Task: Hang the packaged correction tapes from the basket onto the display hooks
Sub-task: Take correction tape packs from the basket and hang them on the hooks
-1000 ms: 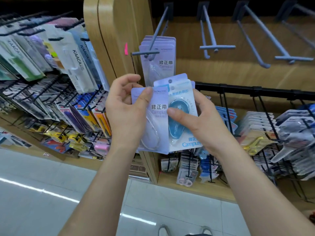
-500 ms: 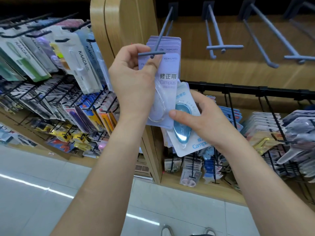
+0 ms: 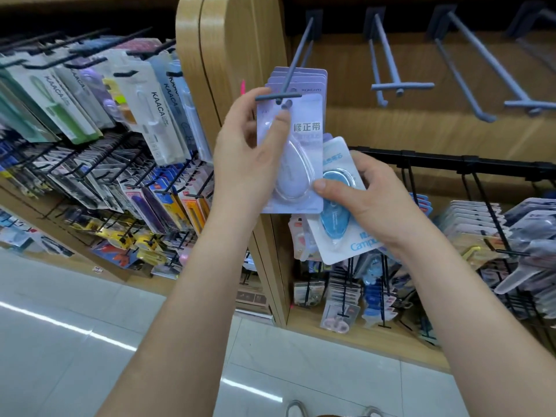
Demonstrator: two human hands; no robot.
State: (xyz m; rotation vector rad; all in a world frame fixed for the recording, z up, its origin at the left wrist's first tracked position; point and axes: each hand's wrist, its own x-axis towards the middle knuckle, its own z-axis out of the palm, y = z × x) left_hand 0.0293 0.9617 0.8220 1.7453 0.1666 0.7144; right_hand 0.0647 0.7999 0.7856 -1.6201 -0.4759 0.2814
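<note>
Nearest, the right hand gripped a blue pack of correction tape low, seemingly in reserve for the next hanging. Farther, the left hand pinched a lilac pack upright, its hang hole at the tip of the leftmost grey hook, where matching hung packs waited behind.

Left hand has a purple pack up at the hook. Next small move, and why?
Probably slide the purple pack back onto the hook: the left hand holds its hang hole at the hook's tip, ahead of matching packs already hung. The right hand holds a blue pack.
</note>
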